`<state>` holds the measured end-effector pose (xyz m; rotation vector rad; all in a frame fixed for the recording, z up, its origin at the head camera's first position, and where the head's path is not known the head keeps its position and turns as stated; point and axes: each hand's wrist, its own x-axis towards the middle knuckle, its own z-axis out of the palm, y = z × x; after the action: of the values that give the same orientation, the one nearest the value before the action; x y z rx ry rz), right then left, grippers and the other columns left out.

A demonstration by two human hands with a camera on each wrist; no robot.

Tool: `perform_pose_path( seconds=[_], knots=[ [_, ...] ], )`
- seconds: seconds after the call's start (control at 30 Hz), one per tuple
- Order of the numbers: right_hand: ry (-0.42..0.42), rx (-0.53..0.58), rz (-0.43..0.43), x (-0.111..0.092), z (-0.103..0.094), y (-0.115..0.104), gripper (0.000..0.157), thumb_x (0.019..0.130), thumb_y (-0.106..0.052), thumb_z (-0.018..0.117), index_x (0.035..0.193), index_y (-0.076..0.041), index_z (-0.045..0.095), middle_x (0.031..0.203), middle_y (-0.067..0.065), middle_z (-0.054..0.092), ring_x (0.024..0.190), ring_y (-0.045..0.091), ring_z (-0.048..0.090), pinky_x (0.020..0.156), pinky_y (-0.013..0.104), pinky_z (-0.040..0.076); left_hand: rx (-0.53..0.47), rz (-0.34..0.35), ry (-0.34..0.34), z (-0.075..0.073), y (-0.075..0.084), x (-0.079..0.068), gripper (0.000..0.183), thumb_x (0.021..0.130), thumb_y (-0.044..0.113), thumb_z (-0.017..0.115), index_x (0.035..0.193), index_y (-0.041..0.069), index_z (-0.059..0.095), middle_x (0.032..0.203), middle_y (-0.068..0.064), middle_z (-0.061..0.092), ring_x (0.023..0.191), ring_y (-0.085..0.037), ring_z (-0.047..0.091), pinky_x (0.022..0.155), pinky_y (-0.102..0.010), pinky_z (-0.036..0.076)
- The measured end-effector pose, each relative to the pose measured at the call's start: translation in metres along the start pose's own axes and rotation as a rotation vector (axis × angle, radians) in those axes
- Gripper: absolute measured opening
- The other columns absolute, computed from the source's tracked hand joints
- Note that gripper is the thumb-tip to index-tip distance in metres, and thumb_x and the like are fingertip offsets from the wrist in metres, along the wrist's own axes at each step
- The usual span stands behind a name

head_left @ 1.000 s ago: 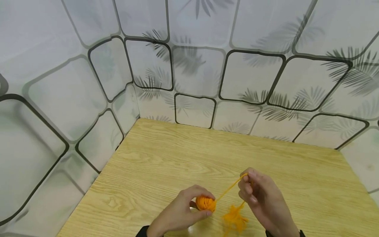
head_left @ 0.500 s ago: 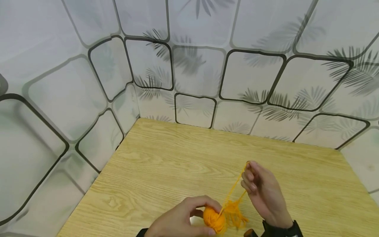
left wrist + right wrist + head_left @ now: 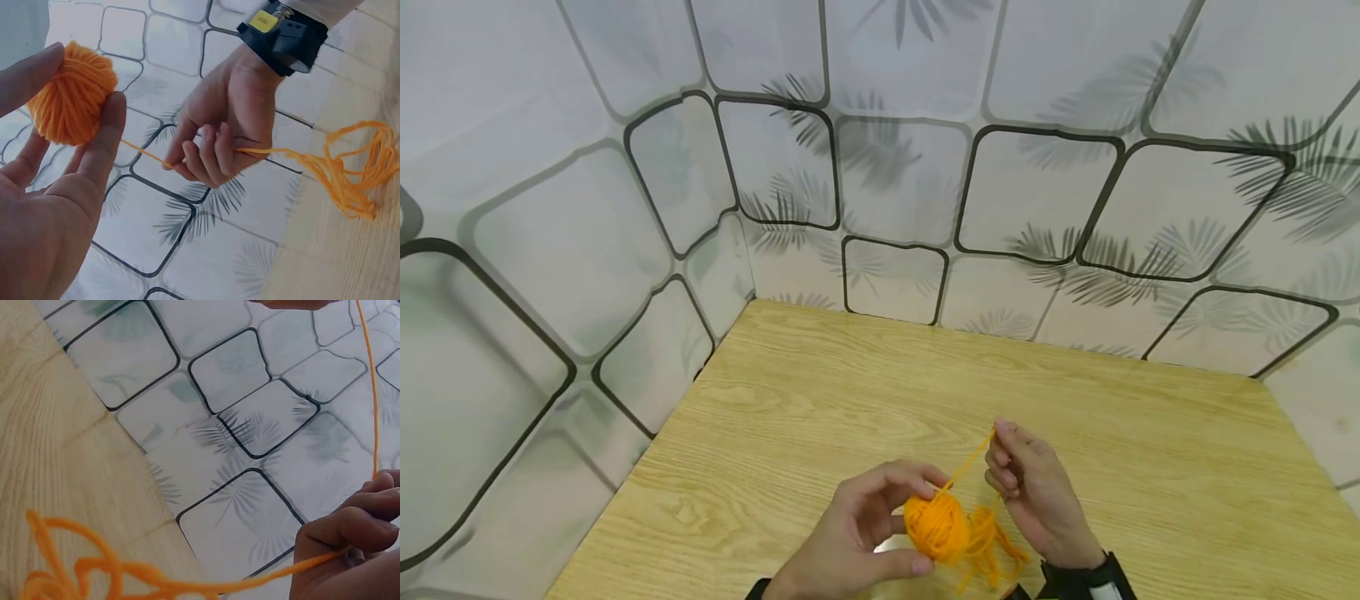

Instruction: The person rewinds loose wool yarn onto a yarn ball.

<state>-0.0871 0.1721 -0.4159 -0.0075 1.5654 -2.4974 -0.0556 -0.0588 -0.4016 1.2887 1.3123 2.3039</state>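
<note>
A ball of orange yarn (image 3: 937,528) is gripped between the thumb and fingers of my left hand (image 3: 857,525). In the left wrist view the wound yarn ball (image 3: 76,94) shows its strands between thumb and fingertips. My right hand (image 3: 1037,492), up and to the right of the ball, pinches the taut yarn strand (image 3: 972,460) that runs from it. The same strand passes through the curled fingers of the right hand (image 3: 219,144) and comes out the other side. From there it leads to a loose tangle of yarn (image 3: 356,169) over the wooden table.
The wood-grain table (image 3: 820,400) stretches out beyond both hands. Patterned cloth or paper walls (image 3: 895,183) with dark outlines and leaf prints border it at the back and left. A dark strap with a small device (image 3: 294,44) sits on the right wrist.
The right hand rose, then came down and left, still pinching the strand. The left hand moved toward the front right, then back up slightly, turning the ball. The loose yarn shifted beside it.
</note>
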Motion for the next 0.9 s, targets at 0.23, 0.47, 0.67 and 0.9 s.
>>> perform_pose_path(
  seconds=[0.23, 0.47, 0.67, 0.9],
  knots=[
    [0.089, -0.247, 0.172, -0.004, 0.011, 0.020, 0.038, 0.087, -0.042, 0.058, 0.093, -0.006, 0.051, 0.068, 0.001, 0.042, 0.051, 0.011, 0.032, 0.049, 0.024, 0.025, -0.033, 0.007, 0.130, -0.008, -0.001, 0.005, 0.048, 0.081, -0.016, 0.054, 0.125, -0.005, 0.039, 0.135, -0.032, 0.034, 0.121, -0.043, 0.040, 0.088, -0.045, 0.045],
    [-0.032, -0.540, 0.095, -0.012, 0.016, 0.033, 0.042, 0.091, -0.039, 0.054, 0.100, 0.002, 0.053, 0.071, 0.008, 0.047, 0.054, 0.011, 0.038, 0.047, 0.023, 0.033, 0.094, -0.074, 0.311, -0.017, -0.004, 0.015, 0.045, 0.085, -0.007, 0.056, 0.126, -0.002, 0.038, 0.129, -0.027, 0.043, 0.116, -0.035, 0.047, 0.092, -0.046, 0.042],
    [-0.138, -0.784, -0.109, -0.021, 0.024, 0.036, 0.030, 0.095, -0.036, 0.048, 0.093, -0.007, 0.057, 0.074, 0.009, 0.055, 0.059, 0.019, 0.052, 0.050, 0.030, 0.048, 0.216, -0.189, 0.496, -0.026, -0.021, 0.029, 0.044, 0.084, 0.008, 0.064, 0.122, 0.005, 0.043, 0.121, -0.018, 0.051, 0.109, -0.032, 0.051, 0.089, -0.042, 0.045],
    [-0.155, -0.948, -0.278, -0.031, 0.035, 0.027, 0.015, 0.094, -0.032, 0.051, 0.092, -0.019, 0.058, 0.068, -0.005, 0.054, 0.053, 0.004, 0.045, 0.045, 0.024, 0.043, 0.440, -0.283, 0.494, -0.031, -0.045, 0.034, 0.041, 0.084, 0.015, 0.066, 0.120, 0.011, 0.047, 0.119, -0.010, 0.049, 0.103, -0.030, 0.049, 0.075, -0.036, 0.052]
  ],
)
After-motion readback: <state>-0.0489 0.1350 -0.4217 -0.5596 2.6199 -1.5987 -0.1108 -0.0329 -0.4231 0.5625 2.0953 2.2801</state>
